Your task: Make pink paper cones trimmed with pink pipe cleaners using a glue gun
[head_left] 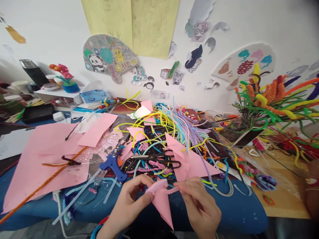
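Between my hands a pink paper cone [163,207] points downward, with a fuzzy pink pipe cleaner [157,186] running along its upper rim. My left hand [134,196] is closed on the cone's rim, thumb in front and fingers behind. The loose end of the pipe cleaner sticks out to the right, pinched in the fingertips of my right hand [199,205]. Just beyond my hands lie black-handled scissors [171,158] and a blue hot glue gun [113,166]. Cut pink paper [194,162] rests right of the scissors.
A bundle of pastel pipe cleaners [184,129] and yellow ones [149,119] cover the table's middle. Large pink sheets [50,159] lie left, crossed by an orange pipe cleaner [50,179]. A bunch of pipe-cleaner flowers [271,96] stands at right. A black thermos [35,73] stands back left.
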`<state>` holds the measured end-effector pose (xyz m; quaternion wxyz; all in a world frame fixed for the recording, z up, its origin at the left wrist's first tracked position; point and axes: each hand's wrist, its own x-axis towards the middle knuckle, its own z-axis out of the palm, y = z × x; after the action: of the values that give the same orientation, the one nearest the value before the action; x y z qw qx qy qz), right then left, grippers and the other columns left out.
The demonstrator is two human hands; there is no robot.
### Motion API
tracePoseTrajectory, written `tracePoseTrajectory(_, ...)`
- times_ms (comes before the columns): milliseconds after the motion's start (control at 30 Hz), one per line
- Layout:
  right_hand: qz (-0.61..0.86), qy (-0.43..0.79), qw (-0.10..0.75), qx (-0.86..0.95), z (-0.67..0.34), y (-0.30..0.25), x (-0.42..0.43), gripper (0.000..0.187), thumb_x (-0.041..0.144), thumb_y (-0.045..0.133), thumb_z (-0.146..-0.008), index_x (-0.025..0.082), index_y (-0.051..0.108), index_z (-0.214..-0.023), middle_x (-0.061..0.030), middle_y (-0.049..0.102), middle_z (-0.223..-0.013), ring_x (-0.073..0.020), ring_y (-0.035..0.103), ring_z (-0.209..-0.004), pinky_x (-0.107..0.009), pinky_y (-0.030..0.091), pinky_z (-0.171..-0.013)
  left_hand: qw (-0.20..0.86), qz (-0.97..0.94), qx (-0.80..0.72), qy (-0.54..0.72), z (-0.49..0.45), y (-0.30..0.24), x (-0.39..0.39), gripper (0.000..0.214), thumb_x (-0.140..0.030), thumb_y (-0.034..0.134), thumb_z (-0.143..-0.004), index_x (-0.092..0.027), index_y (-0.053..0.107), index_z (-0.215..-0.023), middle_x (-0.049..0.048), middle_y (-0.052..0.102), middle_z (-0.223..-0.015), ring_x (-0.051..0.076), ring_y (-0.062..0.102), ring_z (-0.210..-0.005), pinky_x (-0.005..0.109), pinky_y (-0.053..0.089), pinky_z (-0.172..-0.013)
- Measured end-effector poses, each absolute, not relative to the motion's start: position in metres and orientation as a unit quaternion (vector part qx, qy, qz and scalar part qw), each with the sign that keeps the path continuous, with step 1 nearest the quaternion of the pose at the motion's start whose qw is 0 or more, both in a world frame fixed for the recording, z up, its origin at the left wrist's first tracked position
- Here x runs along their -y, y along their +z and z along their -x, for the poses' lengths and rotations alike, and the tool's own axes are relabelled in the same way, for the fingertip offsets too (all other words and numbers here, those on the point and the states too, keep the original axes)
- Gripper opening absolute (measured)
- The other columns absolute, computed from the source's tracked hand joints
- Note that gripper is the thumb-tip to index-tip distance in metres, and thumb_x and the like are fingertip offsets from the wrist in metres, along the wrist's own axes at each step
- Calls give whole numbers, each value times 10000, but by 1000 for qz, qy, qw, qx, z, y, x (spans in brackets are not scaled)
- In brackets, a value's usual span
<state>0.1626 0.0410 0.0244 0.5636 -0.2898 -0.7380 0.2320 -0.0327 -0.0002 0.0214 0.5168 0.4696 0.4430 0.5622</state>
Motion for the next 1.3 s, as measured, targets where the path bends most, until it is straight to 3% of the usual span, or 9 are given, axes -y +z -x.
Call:
tracePoseTrajectory(233, 412, 30, 582, 700, -206, 24, -84, 257, 54, 574, -891, 267, 685, -981, -52, 707, -883, -233, 647, -834, -421, 483, -816, 470, -434, -502, 582, 59, 6, 8, 190, -364, 679, -825, -195, 670, -740, 21, 663, -751, 189, 595, -723, 253, 469, -666)
tracePoseTrajectory(433, 478, -31, 370, 796, -218, 36, -161, 270, 256, 462, -951, 211, 726, -991, -151, 664, -1160, -331, 585, -1116, -549, 453, -956, 431, -385, -546, 606, 79, 1, 12, 230, -397, 664, -814, -198, 669, -699, 28, 675, -754, 203, 600, -738, 251, 475, -661)
tracePoseTrajectory(600, 419, 79, 229, 875, -136, 35, -208, 236, 195, 502, -958, 228, 732, -998, -62, 739, -1022, -206, 671, -984, -360, 532, -902, 419, -385, -563, 600, 81, 0, 5, 228, -403, 675, -798, -196, 676, -703, 31, 668, -726, 202, 591, -699, 255, 477, -636)
tracePoseTrajectory(700, 426, 93, 159, 886, -76, 23, -228, 147, 253, 590, -957, 160, 686, -1020, -58, 710, -1024, -197, 678, -929, -398, 552, -853, 423, -394, -550, 603, 78, 2, 3, 212, -389, 672, -814, -199, 682, -721, 27, 663, -731, 189, 585, -697, 242, 472, -631)
tracePoseTrajectory(767, 449, 97, 132, 879, -52, 17, -240, 235, 307, 606, -959, 163, 631, -1142, -75, 661, -1147, -205, 666, -963, -407, 564, -835, 425, -396, -544, 605, 77, 5, 4, 199, -378, 667, -827, -201, 681, -737, 25, 667, -752, 184, 589, -703, 237, 472, -635)
tracePoseTrajectory(900, 484, 98, 141, 858, -47, 23, -250, 243, 315, 595, -966, 177, 620, -1165, -77, 645, -1177, -202, 660, -967, -401, 566, -830, 427, -423, -531, 597, 78, 10, 8, 184, -357, 658, -845, -198, 669, -752, 25, 672, -773, 186, 603, -726, 242, 477, -668)
tracePoseTrajectory(1033, 471, 107, 200, 852, -79, 48, -231, 172, 189, 474, -987, 172, 644, -1008, -98, 702, -965, -231, 660, -950, -377, 516, -861, 431, -434, -514, 601, 80, 11, 12, 165, -343, 663, -847, -199, 664, -768, 21, 665, -787, 187, 602, -761, 245, 468, -698)
tracePoseTrajectory(1133, 443, 131, 247, 852, -105, 63, -190, 257, 187, 342, -1004, 172, 566, -1129, -102, 689, -1052, -226, 656, -979, -332, 508, -838, 446, -436, -491, 609, 78, 11, 13, 171, -352, 660, -853, -202, 664, -772, 19, 662, -781, 186, 597, -765, 246, 463, -693)
tracePoseTrajectory(1300, 339, 259, 326, 844, -130, 66, -106, 235, 299, 402, -1020, 251, 603, -1130, -34, 722, -954, -158, 658, -665, -239, 489, -543, 478, -428, -460, 614, 69, 15, 13, 220, -403, 683, -835, -192, 666, -775, 21, 674, -773, 181, 599, -739, 246, 453, -669)
